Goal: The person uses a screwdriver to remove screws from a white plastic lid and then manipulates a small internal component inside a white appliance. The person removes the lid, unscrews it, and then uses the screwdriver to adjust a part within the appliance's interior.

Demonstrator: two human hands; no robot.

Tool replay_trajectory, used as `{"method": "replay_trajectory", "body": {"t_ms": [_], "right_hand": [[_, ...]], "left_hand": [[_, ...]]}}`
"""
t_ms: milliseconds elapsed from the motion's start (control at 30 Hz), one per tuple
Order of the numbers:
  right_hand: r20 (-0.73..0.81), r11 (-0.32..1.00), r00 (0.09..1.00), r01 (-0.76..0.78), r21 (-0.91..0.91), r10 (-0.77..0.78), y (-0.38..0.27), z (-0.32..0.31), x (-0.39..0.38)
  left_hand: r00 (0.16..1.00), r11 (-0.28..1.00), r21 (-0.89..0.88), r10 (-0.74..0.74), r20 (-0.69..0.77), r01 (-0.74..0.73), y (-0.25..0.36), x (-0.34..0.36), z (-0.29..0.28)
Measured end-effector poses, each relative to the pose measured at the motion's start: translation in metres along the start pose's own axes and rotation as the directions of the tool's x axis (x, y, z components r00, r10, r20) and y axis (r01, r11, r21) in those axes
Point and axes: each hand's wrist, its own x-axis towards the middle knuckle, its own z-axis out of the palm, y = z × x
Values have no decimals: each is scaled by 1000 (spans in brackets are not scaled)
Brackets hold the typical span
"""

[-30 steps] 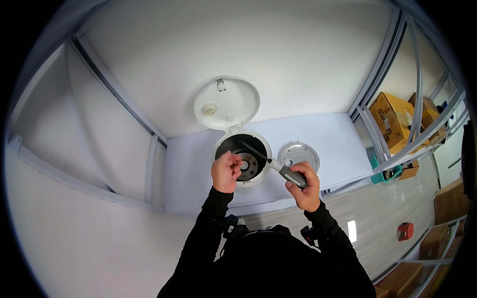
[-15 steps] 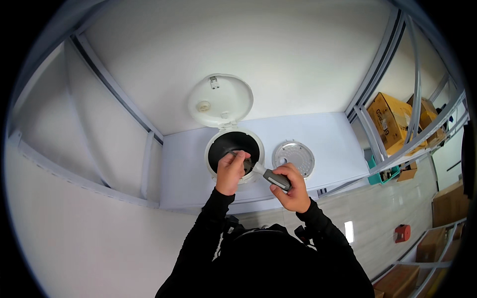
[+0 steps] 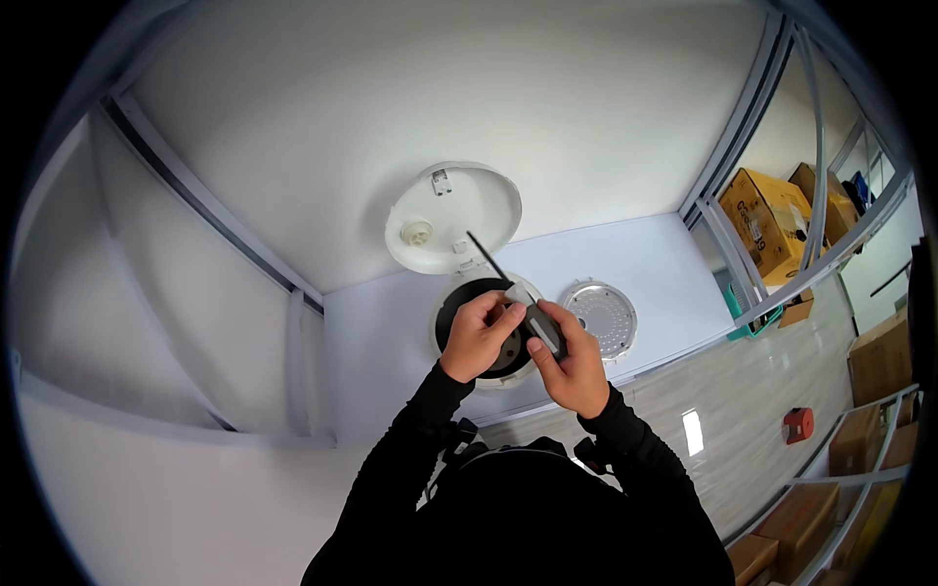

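Observation:
My right hand (image 3: 575, 369) grips the grey handle of a screwdriver (image 3: 544, 332), with its long thin dark shaft slanting up to the far left. My left hand (image 3: 477, 337) pinches the pale collar at the handle's front end. Both hands are over a round white rice cooker (image 3: 504, 382), whose dark inside is partly hidden by them. Some round marks show at the bottom of that cavity. Its white lid (image 3: 489, 217) stands hinged up behind it. Beside the cooker on the right lies a round silver metal plate (image 3: 612, 317) with small holes.
The white table (image 3: 655, 259) meets a pale wall at the back. Grey metal frame posts (image 3: 723, 161) flank it. At right are a yellow carton (image 3: 767, 225), a teal bin (image 3: 757, 322), a red object (image 3: 799, 425) on the floor and shelved brown boxes (image 3: 801, 527).
The screwdriver has swung so its shaft points up and away, out of the cooker's opening. My left hand has shifted to its collar. The view has moved slightly.

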Motion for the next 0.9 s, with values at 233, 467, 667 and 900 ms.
{"method": "replay_trajectory", "body": {"t_ms": [233,467,667,900], "right_hand": [[-87,999,996,-19,-50,15,-21,33,28],[-140,997,989,-50,-64,41,-29,52,38],[-150,994,984,-106,-40,99,-38,58,37],[-149,993,983,-112,-46,104,-36,57,40]], "left_hand": [[992,951,-290,-88,92,111,12,24,-30],[988,903,-412,-68,140,121,0,38,-44],[984,902,-414,-56,169,123,2,42,-51],[985,901,-419,-51,162,116,0,43,-50]]}}
